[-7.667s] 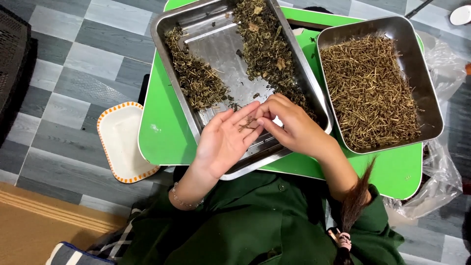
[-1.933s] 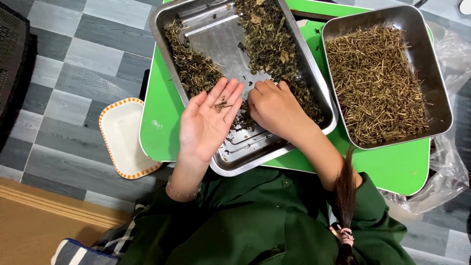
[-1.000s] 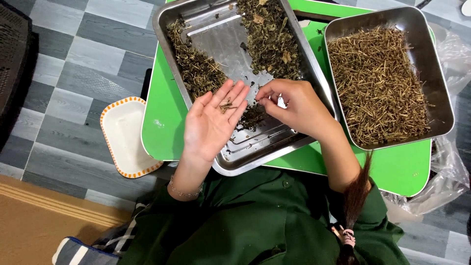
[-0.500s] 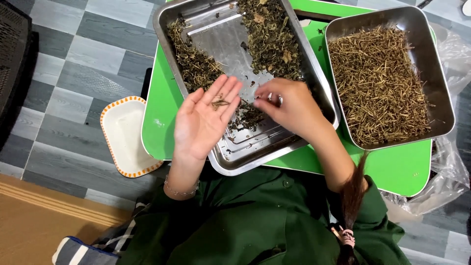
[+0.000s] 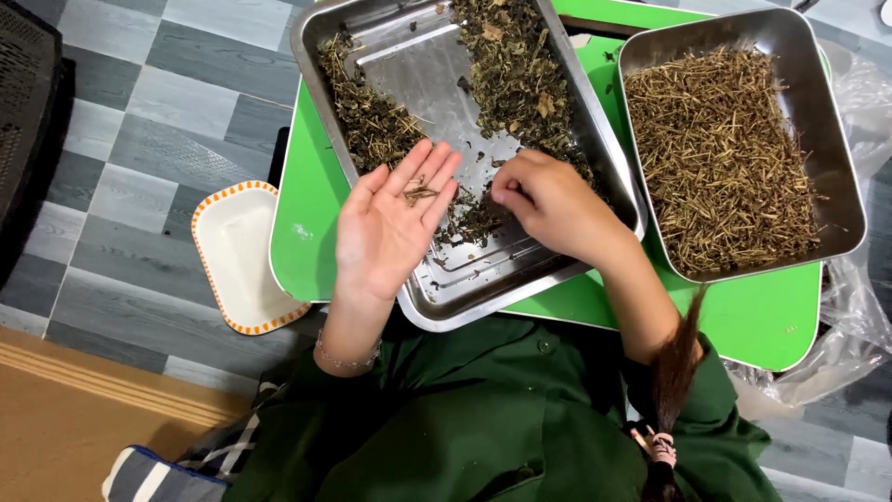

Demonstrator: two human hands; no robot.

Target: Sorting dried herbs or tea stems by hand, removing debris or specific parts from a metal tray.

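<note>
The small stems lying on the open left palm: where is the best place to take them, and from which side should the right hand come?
Probably pinch the stems at their middle, from above and the right. They lie flat at the finger bases of the left hand, which is palm up, so only their top is free. The right hand is beside them over the metal tray, on the open side.

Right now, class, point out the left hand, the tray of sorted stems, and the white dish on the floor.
left hand [image 5: 386,228], head view, open palm.
tray of sorted stems [image 5: 841,200], head view, right wall.
white dish [image 5: 243,251], head view, bare inside.
</note>
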